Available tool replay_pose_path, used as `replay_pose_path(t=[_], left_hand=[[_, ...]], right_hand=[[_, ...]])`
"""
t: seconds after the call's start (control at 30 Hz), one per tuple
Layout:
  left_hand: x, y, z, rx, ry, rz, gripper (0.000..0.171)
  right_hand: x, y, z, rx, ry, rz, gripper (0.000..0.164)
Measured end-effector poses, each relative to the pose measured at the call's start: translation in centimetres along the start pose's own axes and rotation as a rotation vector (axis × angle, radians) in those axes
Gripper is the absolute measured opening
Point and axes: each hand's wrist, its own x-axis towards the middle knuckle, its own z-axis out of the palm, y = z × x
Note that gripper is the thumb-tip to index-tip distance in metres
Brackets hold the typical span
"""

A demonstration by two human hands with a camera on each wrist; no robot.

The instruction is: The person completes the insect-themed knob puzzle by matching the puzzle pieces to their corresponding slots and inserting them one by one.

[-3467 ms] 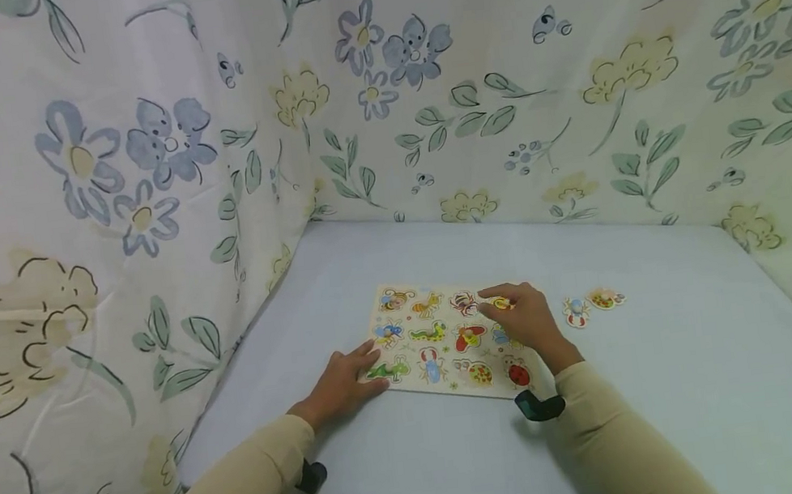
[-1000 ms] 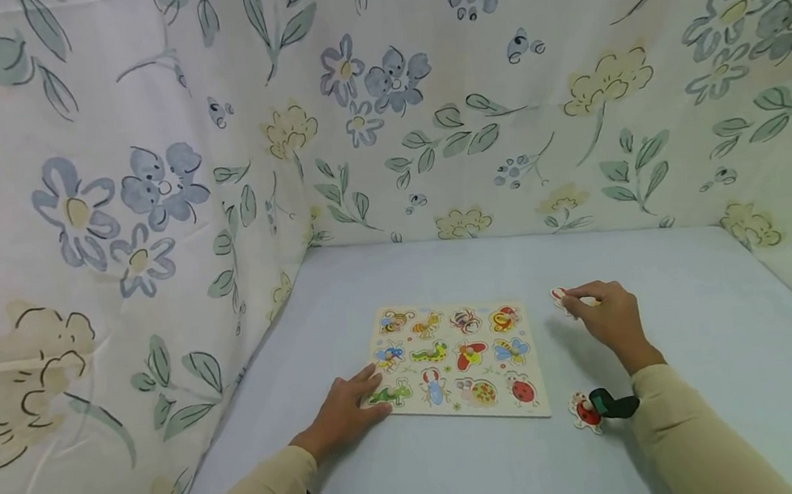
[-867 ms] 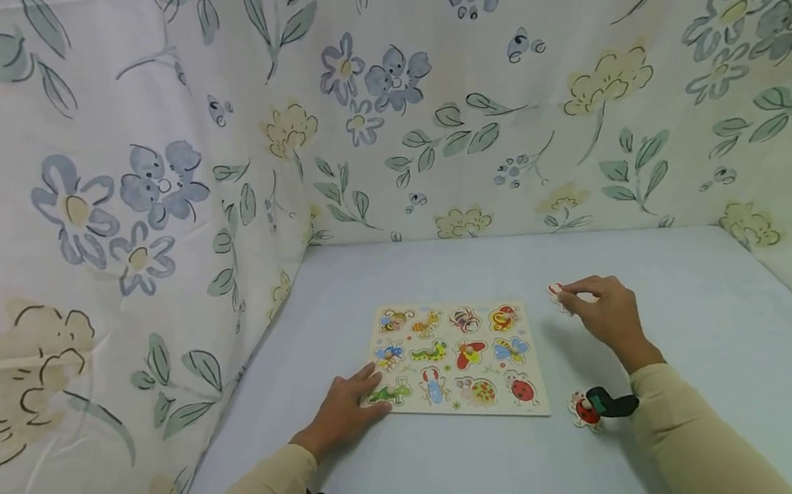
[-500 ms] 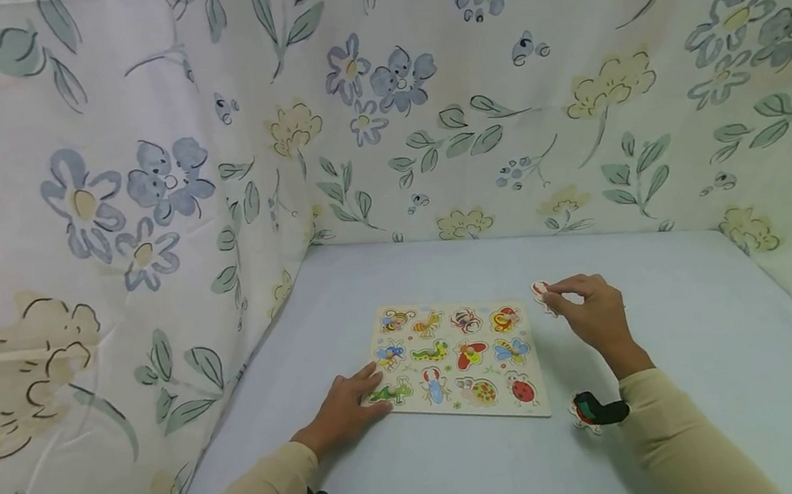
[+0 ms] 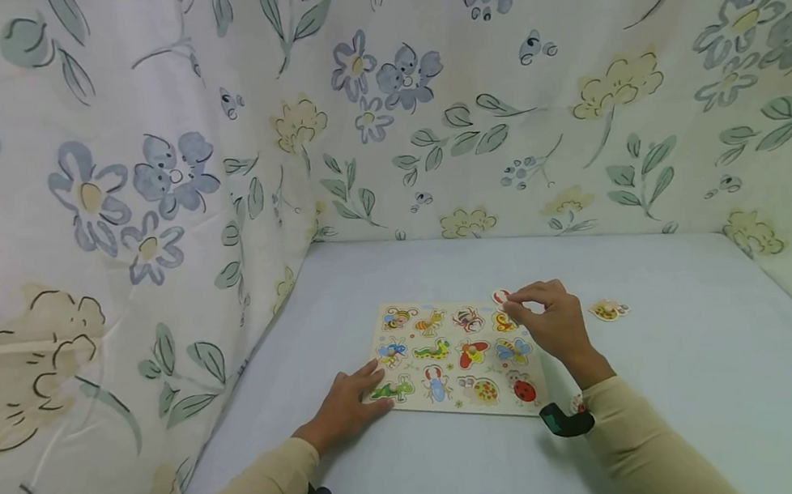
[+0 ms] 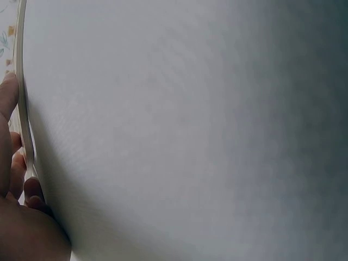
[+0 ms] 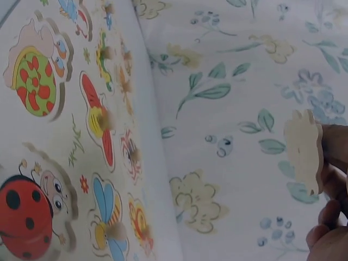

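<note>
My right hand (image 5: 551, 323) pinches a wooden beetle puzzle piece (image 5: 500, 298) with red pincers, held above the top right corner of the insect puzzle board (image 5: 458, 407). In the right wrist view the bare wooden back of the beetle piece (image 7: 303, 152) faces the camera, between the fingertips of my right hand (image 7: 334, 217). My left hand (image 5: 348, 403) rests on the board's left edge, fingers spread over its lower left corner. The board's pictures include a beetle, a snail and a ladybug along the bottom row. Several pieces with knobs sit in the upper rows.
A snail puzzle piece (image 5: 607, 310) lies on the white table (image 5: 709, 358) right of the board. A ladybug piece (image 5: 577, 403) lies nearer, partly hidden by the right wrist's black camera mount (image 5: 566, 421). Floral curtain (image 5: 468, 108) stands behind and at the left.
My right hand picked up the beetle piece from the table right of the board and carried it left to the board's top right corner. The left hand stays in place.
</note>
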Motion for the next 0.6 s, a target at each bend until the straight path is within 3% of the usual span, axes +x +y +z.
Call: replay_pose_path(t=[0.6], left_hand=[[0.0,0.0,-0.1,0.009,0.006,0.019,0.067]], right_hand=[[-2.0,-2.1,5.6,0.108,-0.062,-0.071,0.006]])
